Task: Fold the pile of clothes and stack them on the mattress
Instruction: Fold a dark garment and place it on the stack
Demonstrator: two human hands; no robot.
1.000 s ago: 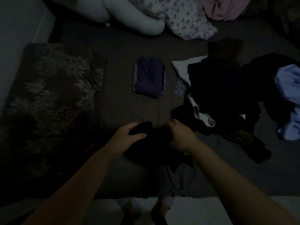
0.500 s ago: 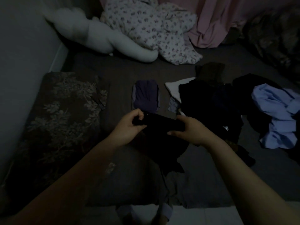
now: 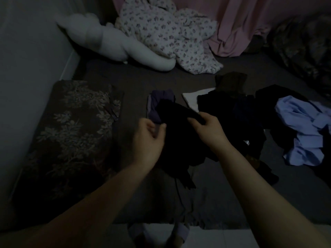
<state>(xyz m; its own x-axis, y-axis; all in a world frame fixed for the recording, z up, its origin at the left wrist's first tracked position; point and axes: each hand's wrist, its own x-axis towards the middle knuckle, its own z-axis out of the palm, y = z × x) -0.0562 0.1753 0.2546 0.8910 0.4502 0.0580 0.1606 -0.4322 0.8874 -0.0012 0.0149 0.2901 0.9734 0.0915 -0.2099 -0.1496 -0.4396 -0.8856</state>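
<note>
Two hands are at work: the left hand (image 3: 148,138) and the right hand (image 3: 208,129), sharing one black garment (image 3: 177,140) between them. One folded purple piece (image 3: 162,99) lies on the one dark mattress (image 3: 136,77). To the right sits one jumbled pile of dark clothes (image 3: 232,113), with one light blue shirt (image 3: 302,131) and one white piece (image 3: 192,99) showing. I count one floral cushion (image 3: 71,131), one white plush toy (image 3: 107,42), one flowered blanket (image 3: 172,38) and one pink cloth (image 3: 240,27).

The room is dimly lit. A pale wall (image 3: 26,68) is seen at left, a pink curtain (image 3: 241,24) far, and light floor (image 3: 215,237) near.
</note>
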